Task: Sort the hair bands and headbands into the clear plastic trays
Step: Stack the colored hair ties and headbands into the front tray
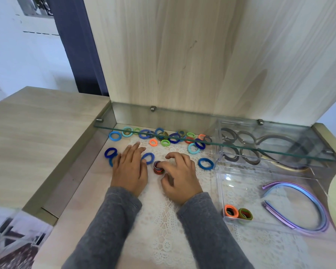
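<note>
Hair band stack (159, 167) in pinch of R grip (179, 175); L grip (129, 167) straight-fingered, just left.

A pale wood desk (37, 133) stands by a white wall (17, 59) and dark curtain (81, 55); its hinged lid (192, 55) is up.

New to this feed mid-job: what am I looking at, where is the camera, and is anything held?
No machine: a person's two bare hands, filmed by one head-worn camera looking down. The left hand lies flat at the white lace mat's edge. The right hand pinches a small stack of mixed-colour hair bands. Loose blue, green and orange elastic hair bands lie scattered behind. On the right, the near clear plastic tray holds purple-blue headbands and two band bundles; the far clear plastic tray holds grey headbands.
</note>
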Available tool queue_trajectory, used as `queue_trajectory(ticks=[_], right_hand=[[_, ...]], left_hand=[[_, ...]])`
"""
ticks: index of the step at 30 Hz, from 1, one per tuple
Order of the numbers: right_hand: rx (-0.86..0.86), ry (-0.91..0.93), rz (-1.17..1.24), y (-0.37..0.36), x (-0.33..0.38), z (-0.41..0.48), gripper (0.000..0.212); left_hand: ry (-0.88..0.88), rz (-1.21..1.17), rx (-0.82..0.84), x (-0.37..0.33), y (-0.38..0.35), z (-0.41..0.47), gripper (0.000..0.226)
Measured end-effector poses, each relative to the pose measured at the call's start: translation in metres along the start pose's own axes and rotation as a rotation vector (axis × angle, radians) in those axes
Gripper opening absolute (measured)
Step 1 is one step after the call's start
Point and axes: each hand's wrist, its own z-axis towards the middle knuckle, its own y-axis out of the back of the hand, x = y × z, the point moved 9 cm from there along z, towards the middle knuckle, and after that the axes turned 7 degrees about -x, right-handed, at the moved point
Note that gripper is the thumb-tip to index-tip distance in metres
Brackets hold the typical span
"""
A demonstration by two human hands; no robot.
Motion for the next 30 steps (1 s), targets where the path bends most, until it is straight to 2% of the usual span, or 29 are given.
queue_trajectory(ticks=[8,17,19,23,26,30], right_hand=[[0.049,0.002,-0.108,-0.002,0.004,0.003,0.024],[0.206,0.073,-0.277,0.006,0.017,0.014,0.025],[0.234,0.089,-0.28,0.009,0.02,0.013,0.023],[0.232,0.158,-0.309,0.014,0.027,0.008,0.018],[0.209,0.2,-0.312,0.021,0.029,0.003,0.018],[0.22,0.187,-0.281,0.035,0.024,-0.001,0.018]], left_hand=[[-0.011,0.051,0.107,-0.006,-0.007,0.002,0.048],[-0.084,0.05,0.069,-0.012,-0.004,0.0,0.049],[-0.146,0.012,-0.003,-0.018,0.005,-0.003,0.048],[-0.39,-0.015,-0.182,-0.04,0.029,-0.014,0.044],[-0.529,-0.007,-0.146,-0.055,0.026,-0.026,0.046],[-0.579,-0.122,-0.08,-0.064,0.016,-0.038,0.047]])
